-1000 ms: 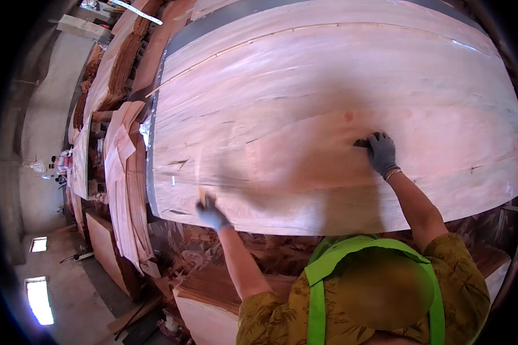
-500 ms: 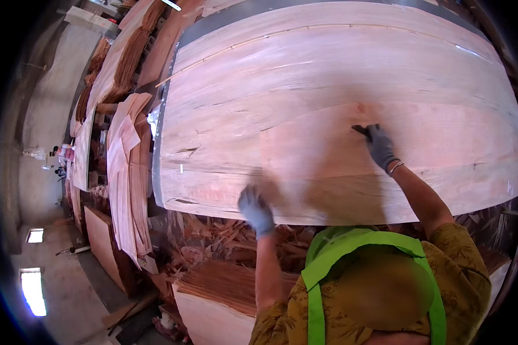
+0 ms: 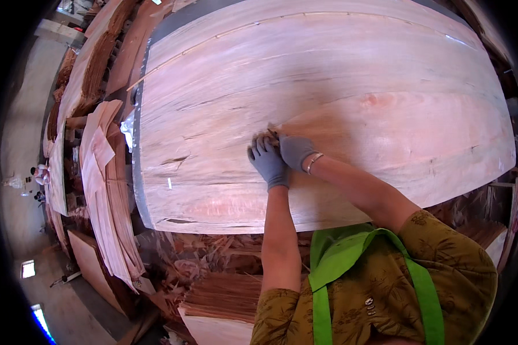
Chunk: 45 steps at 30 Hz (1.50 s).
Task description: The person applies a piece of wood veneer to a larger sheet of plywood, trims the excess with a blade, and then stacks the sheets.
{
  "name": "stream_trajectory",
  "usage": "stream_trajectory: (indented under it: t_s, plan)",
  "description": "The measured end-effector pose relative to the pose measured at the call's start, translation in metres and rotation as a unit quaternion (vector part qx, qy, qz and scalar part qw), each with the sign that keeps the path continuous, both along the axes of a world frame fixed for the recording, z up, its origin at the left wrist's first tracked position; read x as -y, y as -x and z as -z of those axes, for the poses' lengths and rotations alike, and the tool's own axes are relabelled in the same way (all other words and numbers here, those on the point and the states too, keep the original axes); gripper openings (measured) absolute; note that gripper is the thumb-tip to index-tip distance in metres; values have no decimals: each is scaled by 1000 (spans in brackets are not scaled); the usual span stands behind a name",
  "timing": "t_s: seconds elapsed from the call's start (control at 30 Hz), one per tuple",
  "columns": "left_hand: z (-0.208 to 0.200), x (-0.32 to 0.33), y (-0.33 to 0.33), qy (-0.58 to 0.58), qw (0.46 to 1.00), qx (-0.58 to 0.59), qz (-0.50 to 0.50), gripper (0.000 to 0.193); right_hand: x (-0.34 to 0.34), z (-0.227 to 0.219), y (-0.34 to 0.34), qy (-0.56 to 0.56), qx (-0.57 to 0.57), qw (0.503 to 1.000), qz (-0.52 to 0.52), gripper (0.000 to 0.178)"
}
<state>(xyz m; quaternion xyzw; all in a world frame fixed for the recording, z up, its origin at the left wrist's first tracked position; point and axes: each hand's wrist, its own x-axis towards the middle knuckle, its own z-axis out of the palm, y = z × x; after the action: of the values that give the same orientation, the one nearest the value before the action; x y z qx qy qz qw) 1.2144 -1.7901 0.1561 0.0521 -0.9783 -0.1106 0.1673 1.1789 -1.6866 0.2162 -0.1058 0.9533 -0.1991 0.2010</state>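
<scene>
A wide sheet of pale pinkish wood veneer (image 3: 213,161) covers the work table. My left hand (image 3: 269,164), in a grey glove, lies flat on it with fingers stretched out, near the sheet's middle. Right beside it, touching or nearly so, my gloved right hand (image 3: 297,152) is closed around a small dark tool (image 3: 274,134), mostly hidden by the fingers; its kind is unclear. The tool's tip is at the left end of a smoother, pinker veneer piece (image 3: 408,123) lying on the sheet.
A long thin stick (image 3: 259,23) lies across the far part of the sheet. Cracks mark its left side. Loose veneer strips (image 3: 106,190) hang at the left, and veneer scraps (image 3: 207,256) are heaped below the near edge. A veneer stack (image 3: 221,296) stands close to me.
My right hand has moved left with the dark tool, from the pinker piece's middle to its left end. The left hand has gone from the near edge up onto the sheet beside it.
</scene>
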Motion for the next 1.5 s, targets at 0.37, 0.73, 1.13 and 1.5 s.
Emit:
stream_trajectory:
  t_s: [0.37,0.73,1.13,1.5]
  plan:
    - [-17,-5,-1,115,986,120,-14,66,0,4,-3,-103,-49,989,-98,22]
    - [-28,-15,-19,-23,998,-15,55,54,-74,9,-84,-101,-24,990,-92,22]
    - [-18,-57,-72,46,980,91,171,56,-187,-29,-83,-85,-35,987,-133,22]
    - [-18,-61,-73,64,980,64,177,55,-439,-18,-104,-105,-38,990,-84,29]
